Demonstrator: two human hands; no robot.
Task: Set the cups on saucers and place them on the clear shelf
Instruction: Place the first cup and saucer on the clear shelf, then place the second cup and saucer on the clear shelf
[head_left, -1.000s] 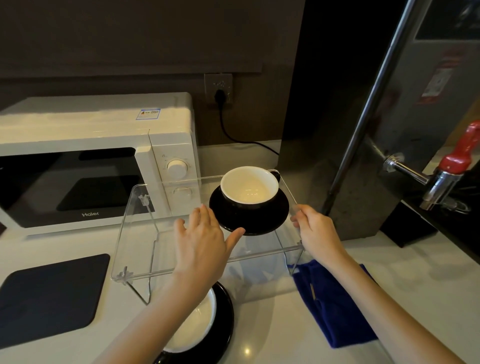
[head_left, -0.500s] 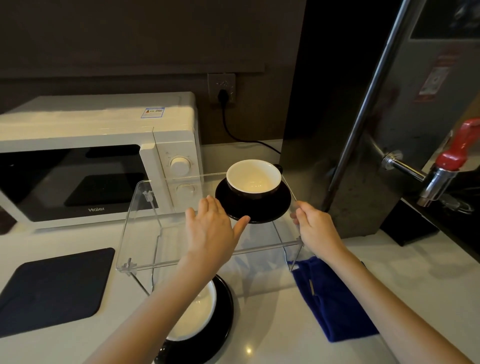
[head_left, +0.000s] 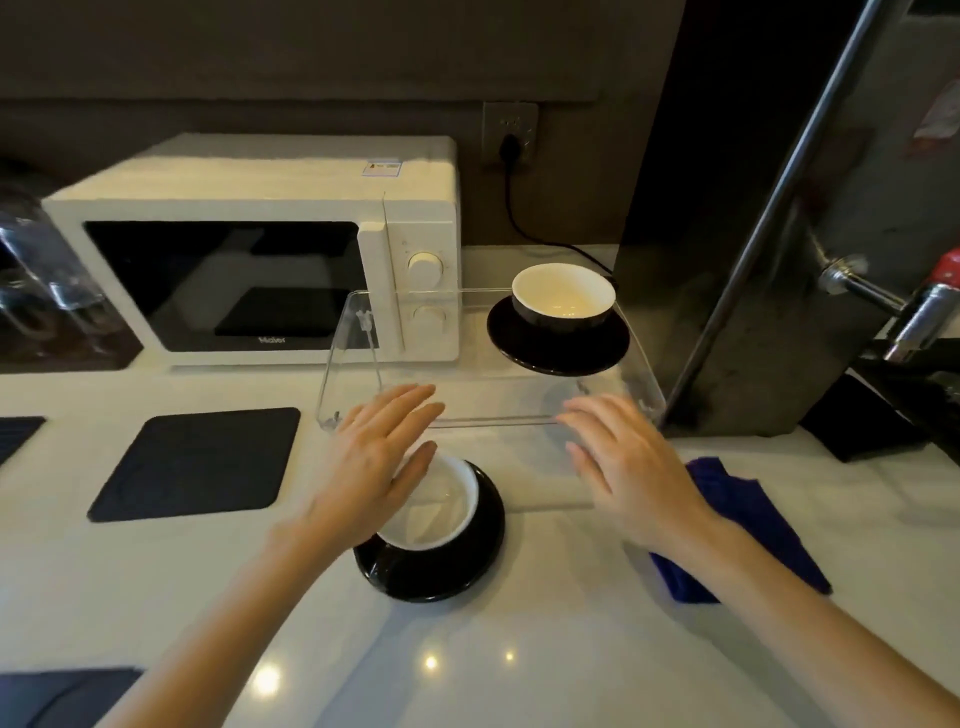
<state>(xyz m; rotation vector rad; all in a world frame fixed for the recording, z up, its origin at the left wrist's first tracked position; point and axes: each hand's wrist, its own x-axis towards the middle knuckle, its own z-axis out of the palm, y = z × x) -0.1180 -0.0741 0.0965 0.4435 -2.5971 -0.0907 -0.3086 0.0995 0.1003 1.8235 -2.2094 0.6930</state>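
Observation:
A clear shelf (head_left: 467, 405) stands on the white counter in front of the microwave. On its right back corner rests a black cup with a white inside (head_left: 563, 299) on a black saucer (head_left: 558, 348). A second cup (head_left: 441, 506) on its saucer (head_left: 447, 566) sits on the counter just in front of the shelf. My left hand (head_left: 374, 462) hovers flat over that near cup, fingers spread, holding nothing. My right hand (head_left: 628, 467) is open at the shelf's front edge, fingertips near it.
A white microwave (head_left: 260, 249) stands behind the shelf on the left. A blue cloth (head_left: 748, 514) lies right of my right hand. Dark mats (head_left: 197, 462) lie on the counter at left. A steel urn with a red-handled tap (head_left: 919, 312) fills the right side.
Both hands have drawn back from the shelf towards me; the right has let go of its corner. The shelf with its cup now sits farther back, and the view has tilted down.

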